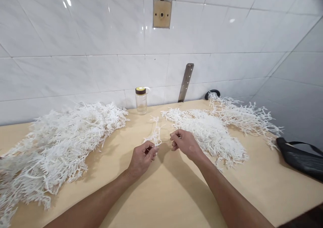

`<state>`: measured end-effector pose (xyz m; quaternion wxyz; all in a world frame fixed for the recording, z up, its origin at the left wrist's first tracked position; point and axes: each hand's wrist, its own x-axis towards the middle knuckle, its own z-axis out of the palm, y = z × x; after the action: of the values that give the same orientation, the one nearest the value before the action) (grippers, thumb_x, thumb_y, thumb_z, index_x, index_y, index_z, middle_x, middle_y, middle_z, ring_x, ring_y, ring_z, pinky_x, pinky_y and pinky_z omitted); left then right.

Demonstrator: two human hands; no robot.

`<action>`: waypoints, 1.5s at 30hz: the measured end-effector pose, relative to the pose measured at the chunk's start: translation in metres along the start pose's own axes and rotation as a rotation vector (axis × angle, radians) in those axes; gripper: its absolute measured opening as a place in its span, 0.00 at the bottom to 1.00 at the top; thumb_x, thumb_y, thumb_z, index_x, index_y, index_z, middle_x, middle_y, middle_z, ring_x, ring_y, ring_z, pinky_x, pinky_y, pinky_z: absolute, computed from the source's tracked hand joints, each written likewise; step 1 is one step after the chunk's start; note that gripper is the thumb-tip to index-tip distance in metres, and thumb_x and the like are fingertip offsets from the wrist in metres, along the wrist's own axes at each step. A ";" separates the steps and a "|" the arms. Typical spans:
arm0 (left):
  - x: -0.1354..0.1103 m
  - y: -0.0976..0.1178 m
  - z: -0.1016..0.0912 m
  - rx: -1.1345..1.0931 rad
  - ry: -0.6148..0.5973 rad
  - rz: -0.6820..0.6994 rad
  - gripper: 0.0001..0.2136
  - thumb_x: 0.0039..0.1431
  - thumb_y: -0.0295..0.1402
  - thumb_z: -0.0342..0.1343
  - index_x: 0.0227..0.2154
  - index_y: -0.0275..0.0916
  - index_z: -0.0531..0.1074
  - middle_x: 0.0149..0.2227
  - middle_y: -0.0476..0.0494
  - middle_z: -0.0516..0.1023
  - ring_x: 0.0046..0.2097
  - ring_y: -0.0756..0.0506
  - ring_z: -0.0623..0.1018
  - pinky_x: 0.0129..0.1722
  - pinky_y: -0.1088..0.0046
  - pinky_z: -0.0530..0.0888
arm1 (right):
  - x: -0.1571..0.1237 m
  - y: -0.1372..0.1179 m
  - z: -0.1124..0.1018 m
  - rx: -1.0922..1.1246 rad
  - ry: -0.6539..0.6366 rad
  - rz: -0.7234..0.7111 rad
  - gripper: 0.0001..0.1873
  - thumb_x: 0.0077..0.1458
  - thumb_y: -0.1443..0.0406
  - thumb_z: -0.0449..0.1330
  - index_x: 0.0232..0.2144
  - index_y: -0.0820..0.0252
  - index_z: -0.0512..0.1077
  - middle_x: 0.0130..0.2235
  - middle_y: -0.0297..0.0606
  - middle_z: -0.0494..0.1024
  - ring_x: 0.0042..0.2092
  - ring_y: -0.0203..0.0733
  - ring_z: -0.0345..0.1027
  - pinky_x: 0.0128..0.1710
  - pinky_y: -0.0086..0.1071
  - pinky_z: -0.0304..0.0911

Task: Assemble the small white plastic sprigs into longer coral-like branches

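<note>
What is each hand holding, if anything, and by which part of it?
The left hand holds a white branched sprig by its near end; whether the right hand holds anything cannot be told.

White sprig (152, 138), pale tan tabletop (156, 201).

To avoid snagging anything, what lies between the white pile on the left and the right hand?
The head view shows the left hand there, holding a white sprig, with tabletop either side.

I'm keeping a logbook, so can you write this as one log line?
left hand: holds sprig | right hand: curled, grip unclear | table: white piles both sides, bottle behind
</note>
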<state>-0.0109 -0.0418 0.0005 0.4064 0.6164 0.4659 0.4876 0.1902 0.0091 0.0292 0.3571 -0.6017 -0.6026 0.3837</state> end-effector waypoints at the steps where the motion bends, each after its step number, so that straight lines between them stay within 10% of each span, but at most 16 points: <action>1: 0.001 -0.002 0.001 0.005 -0.011 -0.019 0.13 0.61 0.41 0.57 0.26 0.37 0.70 0.23 0.50 0.71 0.24 0.52 0.71 0.25 0.78 0.70 | 0.002 -0.001 -0.013 0.009 0.051 -0.006 0.07 0.57 0.62 0.55 0.30 0.58 0.69 0.24 0.35 0.77 0.24 0.40 0.76 0.24 0.29 0.68; 8: 0.004 0.003 0.003 0.023 -0.038 -0.101 0.16 0.58 0.44 0.57 0.24 0.37 0.71 0.20 0.51 0.69 0.21 0.52 0.68 0.21 0.78 0.67 | 0.001 -0.001 -0.106 -0.319 0.654 -0.267 0.14 0.57 0.58 0.55 0.39 0.59 0.76 0.42 0.46 0.81 0.42 0.52 0.75 0.46 0.48 0.68; 13: 0.002 0.006 0.002 0.092 -0.053 -0.034 0.14 0.59 0.42 0.56 0.24 0.38 0.72 0.19 0.52 0.68 0.22 0.52 0.67 0.22 0.78 0.66 | -0.004 -0.005 -0.123 -0.231 0.872 -0.255 0.16 0.58 0.55 0.56 0.38 0.61 0.76 0.39 0.47 0.81 0.42 0.52 0.75 0.45 0.49 0.69; 23: 0.000 0.001 0.003 0.189 -0.054 0.141 0.08 0.58 0.31 0.53 0.27 0.39 0.76 0.24 0.49 0.74 0.26 0.49 0.69 0.27 0.76 0.65 | -0.006 -0.017 0.003 0.002 -0.210 -0.098 0.21 0.57 0.49 0.59 0.43 0.59 0.72 0.33 0.42 0.79 0.27 0.40 0.73 0.18 0.28 0.65; 30: 0.000 -0.001 0.002 0.280 -0.087 0.233 0.08 0.51 0.22 0.50 0.23 0.39 0.70 0.23 0.49 0.72 0.26 0.49 0.68 0.28 0.74 0.63 | 0.001 -0.019 0.043 -0.092 -0.206 -0.259 0.10 0.55 0.62 0.61 0.39 0.57 0.76 0.34 0.37 0.80 0.35 0.42 0.75 0.34 0.32 0.69; 39: 0.003 0.008 0.004 0.344 -0.142 0.193 0.11 0.60 0.34 0.52 0.23 0.39 0.69 0.23 0.48 0.72 0.25 0.48 0.68 0.26 0.73 0.63 | -0.018 -0.060 0.017 -0.182 -0.166 -0.542 0.07 0.57 0.64 0.60 0.39 0.53 0.77 0.37 0.35 0.81 0.39 0.41 0.74 0.39 0.32 0.67; 45: 0.004 0.008 0.004 0.410 -0.160 0.208 0.10 0.59 0.31 0.50 0.29 0.40 0.76 0.28 0.45 0.77 0.30 0.46 0.74 0.30 0.71 0.68 | -0.018 -0.062 -0.009 -0.044 -0.308 -0.381 0.10 0.56 0.56 0.63 0.36 0.55 0.77 0.32 0.33 0.78 0.24 0.34 0.72 0.24 0.28 0.66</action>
<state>-0.0053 -0.0404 0.0087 0.2558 0.7674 0.4554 0.3718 0.1706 -0.0074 0.0895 0.3139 -0.4194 -0.7607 0.3834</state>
